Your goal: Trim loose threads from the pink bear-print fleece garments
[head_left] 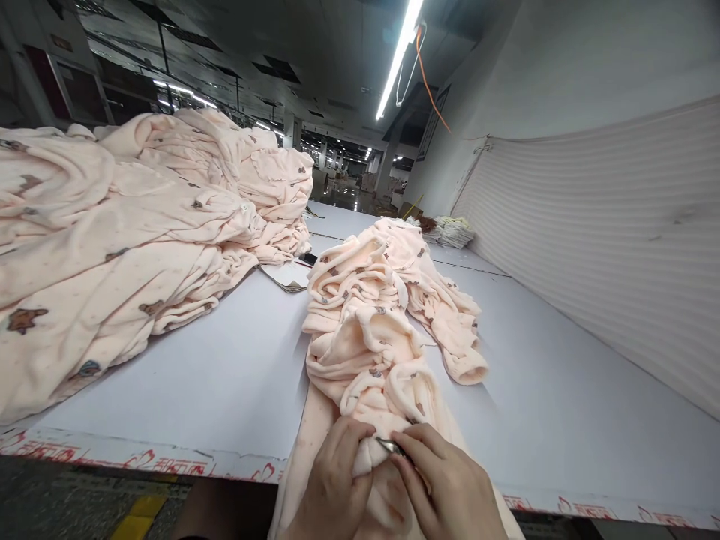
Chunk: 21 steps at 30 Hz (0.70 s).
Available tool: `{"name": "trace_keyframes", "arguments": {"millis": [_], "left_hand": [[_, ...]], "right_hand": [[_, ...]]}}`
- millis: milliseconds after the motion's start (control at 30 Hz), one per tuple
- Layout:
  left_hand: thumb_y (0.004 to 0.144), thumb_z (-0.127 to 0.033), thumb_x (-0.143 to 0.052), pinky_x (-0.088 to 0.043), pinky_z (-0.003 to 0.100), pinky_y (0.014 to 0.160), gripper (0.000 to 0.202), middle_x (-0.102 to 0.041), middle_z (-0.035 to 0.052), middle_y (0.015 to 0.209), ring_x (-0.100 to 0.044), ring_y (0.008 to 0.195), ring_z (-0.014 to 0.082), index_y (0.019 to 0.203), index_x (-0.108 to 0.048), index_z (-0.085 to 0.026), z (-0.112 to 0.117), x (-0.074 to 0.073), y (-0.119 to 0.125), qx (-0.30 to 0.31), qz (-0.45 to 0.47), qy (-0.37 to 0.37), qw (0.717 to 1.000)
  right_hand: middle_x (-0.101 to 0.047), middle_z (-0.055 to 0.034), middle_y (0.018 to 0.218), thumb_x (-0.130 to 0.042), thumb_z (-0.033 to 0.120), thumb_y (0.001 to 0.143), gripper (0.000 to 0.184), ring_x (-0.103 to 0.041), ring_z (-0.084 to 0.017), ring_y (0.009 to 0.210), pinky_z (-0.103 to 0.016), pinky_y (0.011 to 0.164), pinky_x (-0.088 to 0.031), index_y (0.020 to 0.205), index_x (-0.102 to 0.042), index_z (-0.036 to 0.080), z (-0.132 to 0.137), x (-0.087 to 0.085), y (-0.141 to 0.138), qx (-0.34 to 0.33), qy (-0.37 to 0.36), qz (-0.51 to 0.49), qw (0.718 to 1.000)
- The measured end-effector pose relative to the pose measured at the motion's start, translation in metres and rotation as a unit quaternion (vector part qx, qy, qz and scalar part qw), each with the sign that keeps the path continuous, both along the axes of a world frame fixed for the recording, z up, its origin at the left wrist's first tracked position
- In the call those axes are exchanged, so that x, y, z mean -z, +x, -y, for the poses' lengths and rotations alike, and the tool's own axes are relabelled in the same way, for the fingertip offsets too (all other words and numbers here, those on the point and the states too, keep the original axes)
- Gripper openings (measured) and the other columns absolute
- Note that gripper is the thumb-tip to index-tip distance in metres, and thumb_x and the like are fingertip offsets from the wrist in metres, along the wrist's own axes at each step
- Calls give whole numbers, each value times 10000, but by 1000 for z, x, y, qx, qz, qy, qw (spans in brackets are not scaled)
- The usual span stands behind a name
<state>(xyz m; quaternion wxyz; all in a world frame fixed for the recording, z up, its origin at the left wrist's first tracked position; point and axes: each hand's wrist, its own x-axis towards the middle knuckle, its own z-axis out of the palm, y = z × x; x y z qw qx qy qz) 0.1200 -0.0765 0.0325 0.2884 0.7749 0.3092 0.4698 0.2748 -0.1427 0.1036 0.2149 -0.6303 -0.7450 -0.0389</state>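
A long heap of peach fleece garments with small brown prints lies down the middle of the white table. At its near end, by the table's front edge, my left hand is closed, gripping a fold of the fleece. My right hand is closed in a pinch on a small metal tool, whose tip touches the same fold between my hands. I cannot make out what kind of tool it is.
A much larger pile of the same peach garments covers the table's left side. Papers and a dark phone lie beside it. A stack of folded cloth sits far back. A ribbed white wall panel runs along the right.
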Motion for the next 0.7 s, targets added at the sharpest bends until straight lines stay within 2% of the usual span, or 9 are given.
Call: {"name": "trace_keyframes", "arguments": {"millis": [100,167,200,267,333,400,467,567,700], "left_hand": [[671,58,-422,-499,301,794,456,-562,8,928,-568,886,172,1010,-466,-243,1,-1,2,7,7,-21,1000],[657,57,-418,-490,311,825,476,-574,9,953,-570,919,174,1018,-471,-249,1,-2,4,9,17,-41,999],[669,42,-423,-488,321,830,458,-580,13,956,-574,924,178,1019,-471,-248,2,-1,6,3,26,-55,998],[729,-37,-469,-487,344,818,361,-588,26,953,-586,903,192,1028,-465,-239,4,1,8,-18,35,-102,994],[772,-157,-529,-487,331,742,225,-595,22,890,-595,810,193,981,-478,-225,6,6,10,-17,36,-182,982],[788,-225,-527,-468,293,660,94,-588,6,793,-583,722,178,878,-502,-212,8,12,10,24,49,-273,960],[799,-228,-482,-443,262,618,42,-573,-3,743,-563,695,166,814,-513,-204,9,15,8,64,94,-315,942],[781,-175,-455,-428,249,631,93,-555,0,774,-538,713,159,841,-521,-200,8,13,3,57,141,-259,954],[700,-54,-415,-405,240,609,206,-504,-9,751,-504,681,149,810,-501,-205,6,3,0,24,101,-141,985]], "right_hand": [[-639,-23,1020,-457,294,903,261,-666,-166,795,-253,658,-515,1144,-559,298,-1,2,2,7,-23,-71,997],[-619,-38,1096,-528,278,841,425,-655,-193,888,-280,707,-518,1262,-475,290,-5,3,2,21,-42,-88,995],[-620,-36,1094,-538,233,811,450,-648,-197,906,-283,716,-514,1254,-479,284,-8,3,3,25,-59,-95,993],[-640,-9,979,-502,118,752,361,-641,-176,853,-261,695,-499,1077,-569,262,-15,4,4,24,-94,-112,989],[-623,18,819,-450,51,715,272,-624,-149,747,-233,646,-476,855,-587,239,-21,7,7,23,-103,-122,987],[-607,10,790,-434,50,716,271,-616,-158,717,-244,625,-469,858,-581,228,-23,11,11,28,-73,-96,992],[-612,-9,833,-426,67,732,293,-628,-179,702,-266,591,-472,919,-581,230,-20,14,16,36,-49,-38,997],[-628,-8,895,-435,84,759,295,-659,-180,727,-261,579,-495,959,-572,253,-10,8,18,34,-64,-3,997],[-635,-37,1024,-513,223,857,333,-670,-173,837,-245,674,-532,1188,-511,265,4,-10,8,-22,-47,6,999]]}}
